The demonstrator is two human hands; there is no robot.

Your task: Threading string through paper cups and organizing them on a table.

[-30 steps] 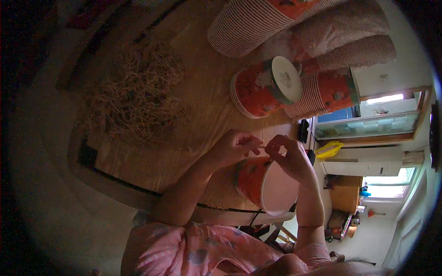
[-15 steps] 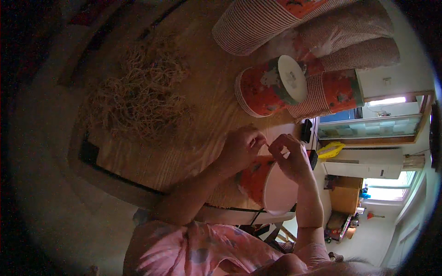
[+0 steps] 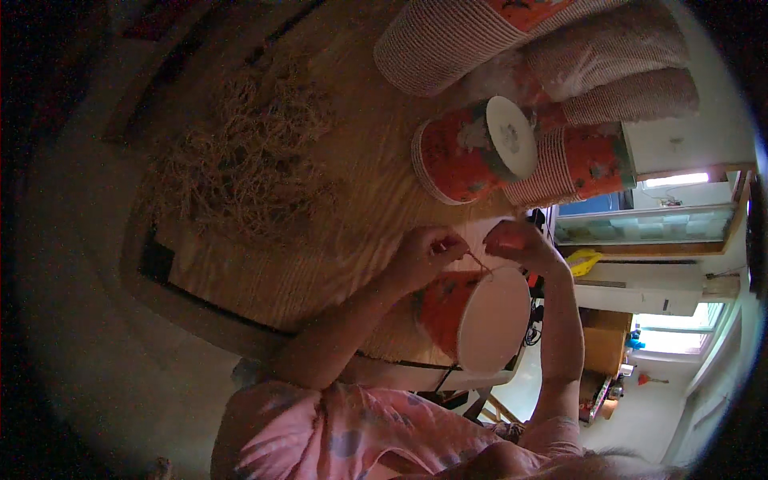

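My left hand [image 3: 432,250] pinches the end of a thin brown twine strand [image 3: 478,261] between thumb and fingers. The strand runs down to the edge of a red paper tub [image 3: 444,316] with a pale round end face [image 3: 496,320]. My right hand [image 3: 518,243] is beside it, just past the strand, with its fingers drawn together. Whether anything is in those fingers is too small to see. A tangled heap of similar twine strands [image 3: 248,160] lies on the wooden table [image 3: 360,216] to the left of my hands.
Beyond my hands, another red tub [image 3: 452,160] shows its white end. Behind it are nested stacks of tubs [image 3: 448,48], some in clear plastic wrap [image 3: 608,56]. A yellow item [image 3: 582,262], a white cabinet [image 3: 640,286] and a window [image 3: 684,328] are at the right.
My right hand has moved away from my left hand and up, baring the tub's pale face. The strand now shows between the left fingers and the tub's edge.
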